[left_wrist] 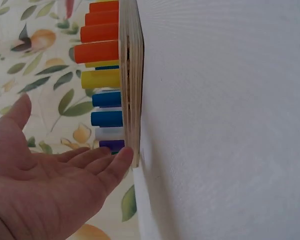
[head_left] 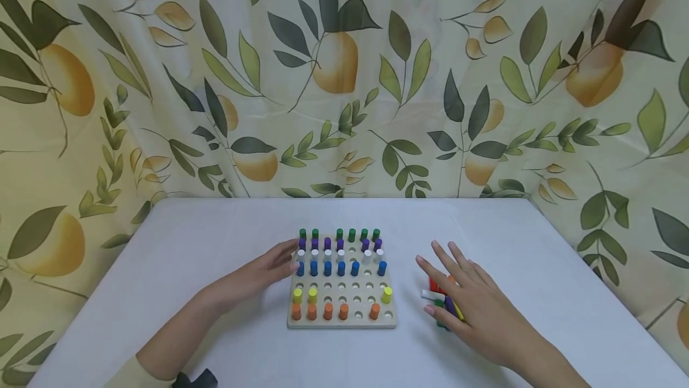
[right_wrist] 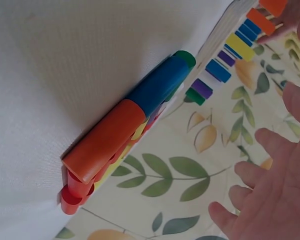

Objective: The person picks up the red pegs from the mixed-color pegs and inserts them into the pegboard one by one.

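A wooden pegboard (head_left: 344, 324) lies on the table, bearing rows of green, purple, white, blue, yellow and orange pegs; one row between the blue and yellow shows bare holes. Beside its far left corner is my left hand (head_left: 264, 268), fingers extended, fingertips right at the board's edge (left_wrist: 132, 75) in the left wrist view. To the board's right, my spread right hand (head_left: 476, 301) hovers over a small heap of loose pegs, partly hiding it. A white peg (head_left: 432, 295), red peg (head_left: 433, 284) and purple peg (head_left: 450, 305) show there. An orange peg (right_wrist: 107, 140) and blue peg (right_wrist: 161, 82) appear nearest in the right wrist view.
A white cloth covers the table (head_left: 215, 226). Behind it hangs a curtain (head_left: 344, 137) printed with fruit and leaves. A dark object (head_left: 196, 379) shows by the left forearm at the bottom edge.
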{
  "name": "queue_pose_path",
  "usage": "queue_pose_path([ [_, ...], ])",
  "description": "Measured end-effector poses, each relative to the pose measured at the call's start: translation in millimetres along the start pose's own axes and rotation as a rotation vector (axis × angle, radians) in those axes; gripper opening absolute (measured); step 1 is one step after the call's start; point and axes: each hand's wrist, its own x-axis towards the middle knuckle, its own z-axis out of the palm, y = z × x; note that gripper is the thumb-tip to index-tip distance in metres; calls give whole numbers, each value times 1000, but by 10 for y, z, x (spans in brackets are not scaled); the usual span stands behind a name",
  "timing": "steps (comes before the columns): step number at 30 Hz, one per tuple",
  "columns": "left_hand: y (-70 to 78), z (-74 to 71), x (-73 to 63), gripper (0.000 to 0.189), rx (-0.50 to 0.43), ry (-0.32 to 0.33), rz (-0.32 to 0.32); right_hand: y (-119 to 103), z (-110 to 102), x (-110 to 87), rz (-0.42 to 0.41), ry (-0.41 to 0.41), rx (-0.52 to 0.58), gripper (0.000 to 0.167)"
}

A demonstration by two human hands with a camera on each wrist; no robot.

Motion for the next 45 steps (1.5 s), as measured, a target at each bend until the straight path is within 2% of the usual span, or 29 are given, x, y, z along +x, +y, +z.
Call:
queue_pose_path([
  [7, -76, 6, -11, 78, -12, -7, 26, 22, 28, -4, -18, -17, 14, 78],
  [14, -183, -23, 8, 83, -51, -61, 89, 40, 37, -26, -17, -26, 12, 78],
  [18, -238, -24, 55, 85, -52, -31, 111, 51, 29, -27, -15, -26, 1, 78],
  [22, -280, 10, 92, 87, -19, 23, 120, 62, 17, -24, -20, -42, -4, 69],
  [26, -285, 35, 91, 80, 24, 53, 125, 74, 2, -24, -27, -74, 4, 58],
  [30, -275, 28, 85, 72, 44, 48, 131, 79, -19, -24, -27, -84, 12, 55],
  [36, -286, -24, 88, 65, 29, 20, 145, 94, -57, -26, -20, -76, 3, 53],
  [40, -324, -61, 89, 56, 0, -11, 177, 92, -68, -13, 10, -114, 6, 47],
  [45, -348, -76, 90, 53, 16, -22, 207, 94, -60, -8, 27, -145, 11, 43],
])
